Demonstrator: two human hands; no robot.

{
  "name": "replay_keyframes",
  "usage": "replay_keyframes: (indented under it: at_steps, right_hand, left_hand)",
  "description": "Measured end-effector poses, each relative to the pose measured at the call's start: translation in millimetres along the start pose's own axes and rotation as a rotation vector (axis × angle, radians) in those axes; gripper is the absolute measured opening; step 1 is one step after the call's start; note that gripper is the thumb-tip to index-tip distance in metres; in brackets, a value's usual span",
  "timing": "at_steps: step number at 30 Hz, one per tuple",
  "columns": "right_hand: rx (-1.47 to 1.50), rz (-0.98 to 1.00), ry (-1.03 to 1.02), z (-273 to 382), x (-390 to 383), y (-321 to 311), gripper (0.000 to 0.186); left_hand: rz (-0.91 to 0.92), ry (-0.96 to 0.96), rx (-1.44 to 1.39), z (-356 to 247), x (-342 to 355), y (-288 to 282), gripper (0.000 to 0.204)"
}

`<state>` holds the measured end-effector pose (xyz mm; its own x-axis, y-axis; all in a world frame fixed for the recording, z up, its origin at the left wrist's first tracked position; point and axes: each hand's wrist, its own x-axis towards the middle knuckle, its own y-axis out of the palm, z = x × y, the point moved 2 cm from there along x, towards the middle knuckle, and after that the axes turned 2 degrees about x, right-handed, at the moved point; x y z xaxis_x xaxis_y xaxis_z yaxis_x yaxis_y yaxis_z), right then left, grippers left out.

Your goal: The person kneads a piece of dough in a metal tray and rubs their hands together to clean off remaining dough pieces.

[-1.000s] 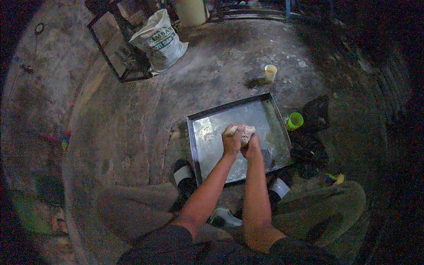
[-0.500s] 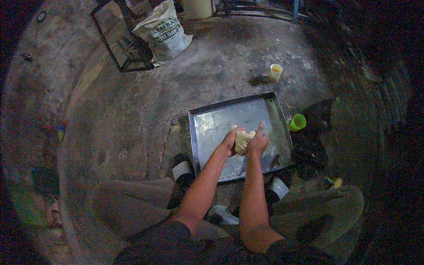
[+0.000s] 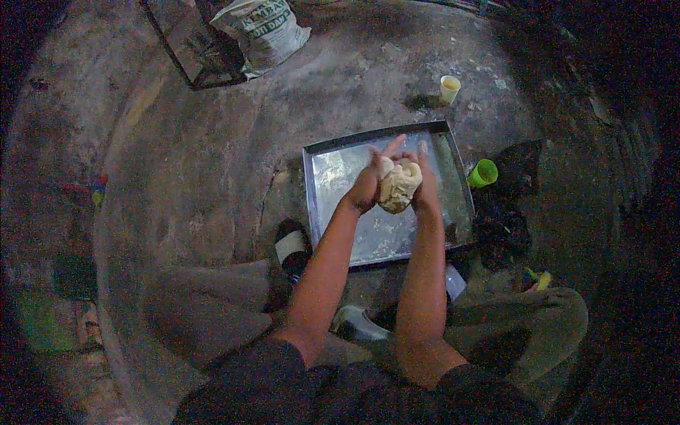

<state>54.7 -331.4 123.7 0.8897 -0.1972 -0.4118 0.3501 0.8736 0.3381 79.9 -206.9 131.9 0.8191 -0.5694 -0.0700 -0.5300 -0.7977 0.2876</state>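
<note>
A lump of pale dough (image 3: 399, 190) is held between my two hands, over a shallow metal tray (image 3: 333, 234) on the floor. My left hand (image 3: 366, 187) grips the dough's left side, with a finger stretched out past it. Against the right side presses my right hand (image 3: 426, 185), its fingers pointing away from me. Part of the dough bulges up between the hands. White smears mark the tray's bottom.
Right of the tray lies a green cup (image 3: 484, 173) beside a dark plastic bag (image 3: 504, 237). Farther off stands a pale cup (image 3: 449, 90). A white sack (image 3: 273, 35) leans by a dark frame (image 3: 180, 67) at the far left. My sandalled foot (image 3: 290, 244) is near the tray.
My hands have lifted the dough and moved it farther from me. More of the dough now shows between them. The view has tipped down a little.
</note>
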Motion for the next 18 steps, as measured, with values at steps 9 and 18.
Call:
replay_keyframes:
  at_steps: [9, 18]
  right_hand:
    - [-0.664, -0.435, -0.367, 26.5, 8.9, 7.1, 0.060]
    - [-0.672, -0.214, 0.358, -56.5, 44.9, -100.7, 0.053]
  left_hand:
    - [-0.143, -0.247, -0.693, 12.2, -4.2, 14.1, 0.059]
    - [-0.709, -0.278, 0.996, 95.4, -24.0, -8.9, 0.044]
